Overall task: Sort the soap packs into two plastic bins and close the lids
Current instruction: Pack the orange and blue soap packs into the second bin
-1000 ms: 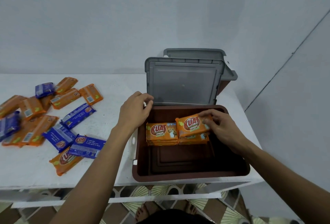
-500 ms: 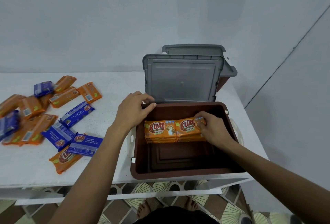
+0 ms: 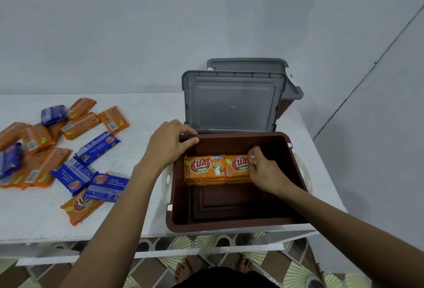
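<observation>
Left hand [image 3: 168, 147] curls over brown bin [image 3: 229, 227] rim at 10 o'clock, likely steadying it. Right hand [image 3: 263, 172] pinches orange pack [image 3: 238, 166], seating it on the 1 o'clock stack inside. Unsorted packs [image 3: 68, 157] at 9 o'clock

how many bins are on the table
2: an open brown bin nearest the camera, holding orange packs; a second bin behind its raised lid, mostly hidden.

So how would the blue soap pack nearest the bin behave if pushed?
Lying flat, the blue soap pack would probably slide, not roll. Its glossy wrapper may be slippery. Straight edges suggest it's stiff.
</observation>
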The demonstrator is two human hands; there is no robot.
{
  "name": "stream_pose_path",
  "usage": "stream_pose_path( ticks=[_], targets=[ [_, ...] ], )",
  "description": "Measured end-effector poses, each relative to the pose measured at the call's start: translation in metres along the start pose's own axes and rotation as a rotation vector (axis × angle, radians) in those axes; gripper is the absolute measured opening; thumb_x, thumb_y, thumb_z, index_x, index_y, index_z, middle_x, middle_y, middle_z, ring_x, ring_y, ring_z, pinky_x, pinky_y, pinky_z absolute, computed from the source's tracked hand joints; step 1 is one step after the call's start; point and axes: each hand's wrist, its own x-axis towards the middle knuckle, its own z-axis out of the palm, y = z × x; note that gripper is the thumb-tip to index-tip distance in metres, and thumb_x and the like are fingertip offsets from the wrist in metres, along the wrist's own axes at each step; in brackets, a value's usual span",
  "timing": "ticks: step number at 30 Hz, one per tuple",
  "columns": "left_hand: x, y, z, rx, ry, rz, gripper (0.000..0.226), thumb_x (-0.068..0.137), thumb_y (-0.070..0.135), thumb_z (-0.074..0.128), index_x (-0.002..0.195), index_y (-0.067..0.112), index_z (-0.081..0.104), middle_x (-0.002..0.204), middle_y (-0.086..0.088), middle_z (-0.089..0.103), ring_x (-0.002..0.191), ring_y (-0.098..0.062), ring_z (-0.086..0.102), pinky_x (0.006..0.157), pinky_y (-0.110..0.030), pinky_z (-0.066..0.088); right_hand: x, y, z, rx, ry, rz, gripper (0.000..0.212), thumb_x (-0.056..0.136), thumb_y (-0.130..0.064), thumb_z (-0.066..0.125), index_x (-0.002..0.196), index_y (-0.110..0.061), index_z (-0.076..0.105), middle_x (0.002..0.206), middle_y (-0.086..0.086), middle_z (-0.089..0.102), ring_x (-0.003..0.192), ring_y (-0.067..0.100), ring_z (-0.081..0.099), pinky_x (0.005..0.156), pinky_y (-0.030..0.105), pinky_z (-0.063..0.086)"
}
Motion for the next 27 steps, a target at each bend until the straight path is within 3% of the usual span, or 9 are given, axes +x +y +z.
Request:
stream_pose_path(
  ticks=[5,11,17,19,24,27],
  targets=[
    [0.000,0.002,-0.001,-0.002,0.002,-0.002,0.026,0.088,0.045,0.064,0.107,0.029,0.072,0.109,0.000,0.066,0.100,-0.016,0.056,0.074,-0.026,0.036,-0.002,-0.004,-0.005,0.150,-0.071,0.059,0.027,0.103,-0.021,0.042,0.127,-0.028,0.032,0.126,0.006,0.053,0.100,0.016,0.057,0.066,0.018,0.049],
    [0.001,0.003,0.000,0.015,0.003,-0.002,0.026,0.087,0.045,0.064,0.106,0.029,0.072,0.109,0.000,0.066,0.099,-0.017,0.056,0.074,-0.027,0.039,-0.003,-0.005,-0.002,0.166,-0.047,0.064,0.028,0.102,-0.020,0.046,0.126,-0.027,0.033,0.122,0.003,0.054,0.103,0.017,0.058,0.078,0.027,0.056],
    [0.002,0.002,0.000,-0.008,-0.003,-0.019,0.026,0.087,0.043,0.066,0.107,0.028,0.073,0.112,0.000,0.066,0.100,-0.018,0.057,0.075,-0.027,0.039,-0.001,-0.003,-0.004,0.164,-0.086,0.044,0.028,0.102,-0.021,0.047,0.126,-0.028,0.033,0.122,0.003,0.053,0.100,0.015,0.057,0.068,0.018,0.050],
    [0.002,0.001,0.000,-0.009,-0.013,-0.016,0.026,0.087,0.043,0.065,0.107,0.028,0.072,0.112,0.000,0.066,0.100,-0.017,0.057,0.075,-0.027,0.039,-0.002,-0.003,-0.007,0.120,-0.108,0.039,0.030,0.102,-0.023,0.047,0.128,-0.027,0.033,0.123,0.003,0.052,0.100,0.015,0.055,0.068,0.017,0.049],
    [-0.001,-0.003,-0.001,0.010,-0.025,0.009,0.026,0.090,0.042,0.062,0.111,0.029,0.070,0.112,0.002,0.065,0.103,-0.016,0.055,0.079,-0.026,0.040,0.000,-0.015,-0.016,-0.182,-0.038,-0.007,0.036,0.099,-0.033,0.047,0.133,-0.024,0.040,0.125,0.009,0.061,0.100,0.024,0.063,0.083,0.036,0.056],
    [-0.005,-0.009,-0.005,-0.019,-0.035,0.018,0.025,0.092,0.037,0.060,0.113,0.029,0.069,0.113,0.002,0.065,0.104,-0.016,0.056,0.082,-0.026,0.041,0.004,-0.036,-0.026,-0.299,-0.013,-0.053,0.034,0.098,-0.036,0.047,0.130,-0.023,0.048,0.115,0.006,0.065,0.095,0.023,0.065,0.075,0.033,0.054]
  ],
)
